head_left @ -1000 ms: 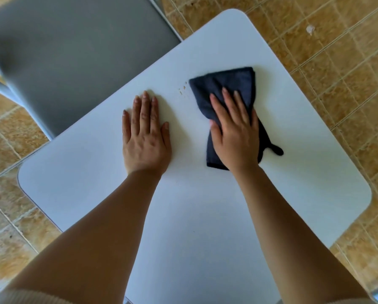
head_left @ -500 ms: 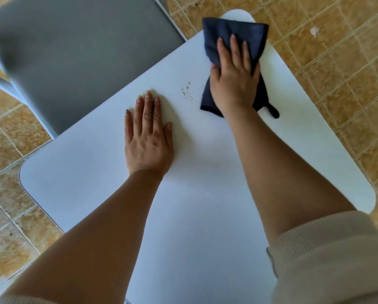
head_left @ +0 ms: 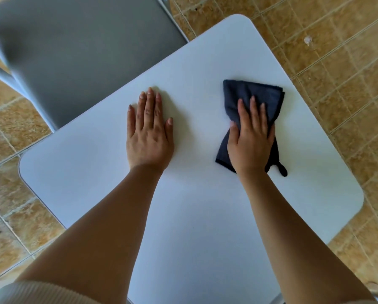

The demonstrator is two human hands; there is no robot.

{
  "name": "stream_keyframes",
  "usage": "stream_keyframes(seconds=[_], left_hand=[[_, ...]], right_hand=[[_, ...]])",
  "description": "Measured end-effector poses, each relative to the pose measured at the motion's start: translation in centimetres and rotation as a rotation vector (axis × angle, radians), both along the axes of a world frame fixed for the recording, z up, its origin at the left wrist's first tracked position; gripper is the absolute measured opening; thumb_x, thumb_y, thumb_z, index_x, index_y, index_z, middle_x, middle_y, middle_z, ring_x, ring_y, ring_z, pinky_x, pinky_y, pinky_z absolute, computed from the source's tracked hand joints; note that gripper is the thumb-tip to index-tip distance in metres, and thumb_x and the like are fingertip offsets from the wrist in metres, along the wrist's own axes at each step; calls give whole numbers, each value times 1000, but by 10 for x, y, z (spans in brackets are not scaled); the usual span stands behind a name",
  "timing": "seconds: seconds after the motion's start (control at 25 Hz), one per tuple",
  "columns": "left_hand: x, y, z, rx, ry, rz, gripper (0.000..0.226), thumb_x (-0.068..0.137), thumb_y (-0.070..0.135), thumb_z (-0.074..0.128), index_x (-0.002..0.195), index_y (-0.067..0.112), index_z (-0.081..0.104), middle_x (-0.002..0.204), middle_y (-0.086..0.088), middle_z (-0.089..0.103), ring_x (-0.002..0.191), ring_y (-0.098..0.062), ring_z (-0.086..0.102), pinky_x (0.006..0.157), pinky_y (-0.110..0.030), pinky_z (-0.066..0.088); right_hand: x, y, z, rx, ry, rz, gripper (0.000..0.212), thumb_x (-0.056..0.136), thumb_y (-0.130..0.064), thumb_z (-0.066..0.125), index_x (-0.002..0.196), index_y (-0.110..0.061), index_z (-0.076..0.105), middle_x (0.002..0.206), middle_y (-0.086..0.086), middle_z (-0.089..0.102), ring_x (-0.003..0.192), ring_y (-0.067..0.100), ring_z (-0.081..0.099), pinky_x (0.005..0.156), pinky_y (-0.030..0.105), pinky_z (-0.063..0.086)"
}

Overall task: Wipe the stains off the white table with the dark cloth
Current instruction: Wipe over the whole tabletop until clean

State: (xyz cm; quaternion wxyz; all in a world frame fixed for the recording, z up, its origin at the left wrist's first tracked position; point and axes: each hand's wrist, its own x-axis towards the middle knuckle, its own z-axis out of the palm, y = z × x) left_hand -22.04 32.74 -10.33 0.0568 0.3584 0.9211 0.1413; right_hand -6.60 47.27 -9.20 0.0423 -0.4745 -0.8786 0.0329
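Observation:
The white table [head_left: 205, 216] fills the middle of the head view. A folded dark blue cloth [head_left: 252, 95] lies on its right half. My right hand [head_left: 251, 141] presses flat on the cloth's near part, fingers spread over it. A small loop of the cloth [head_left: 282, 170] sticks out beside my wrist. My left hand [head_left: 149, 132] rests flat on the bare tabletop to the left, fingers together, holding nothing. No brown specks show on the surface between the hands.
A grey chair seat [head_left: 85, 51] with a pale frame stands against the table's far left edge. Tan tiled floor [head_left: 337, 73] surrounds the table, with a small white scrap [head_left: 307, 40] on it at the far right.
My right hand has pulled the cloth back from the table's far corner toward me. The brown specks seen earlier near the cloth are no longer visible. The left hand stays put.

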Motion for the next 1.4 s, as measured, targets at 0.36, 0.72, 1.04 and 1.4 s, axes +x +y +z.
stream_keyframes(seconds=[0.36, 0.72, 1.04, 1.4], left_hand=[[-15, -24, 17, 321, -219, 36, 60, 100, 33, 19, 149, 1, 30, 158, -12, 25, 147, -22, 20, 121, -36, 9], [8, -102, 5, -5, -23, 92, 57, 102, 37, 21, 154, 12, 23, 161, -6, 17, 149, -21, 10, 122, -40, 2], [8, -102, -1, 6, 13, 92, 56, 102, 35, 23, 154, 13, 23, 161, -6, 18, 149, -22, 13, 121, -40, 3], [8, -102, 0, 32, 15, 111, 54, 103, 32, 26, 154, 14, 23, 161, -5, 20, 149, -21, 14, 122, -39, 5]], right_hand=[[-98, -62, -9, 22, 158, 223, 49, 97, -38, 44, 144, -28, 53, 154, 1, 47, 144, 26, 41, 112, 54, 36], [37, -126, -2, 22, 30, 246, 49, 103, -37, 37, 150, -29, 44, 160, 0, 37, 149, 24, 33, 112, 53, 38], [-53, -53, -7, 1, 97, -153, 52, 97, -40, 43, 149, -31, 46, 160, 0, 37, 149, 24, 33, 111, 57, 32], [26, -165, -1, -20, 36, 281, 50, 103, -38, 40, 152, -31, 41, 162, -2, 34, 151, 22, 28, 114, 54, 33]])
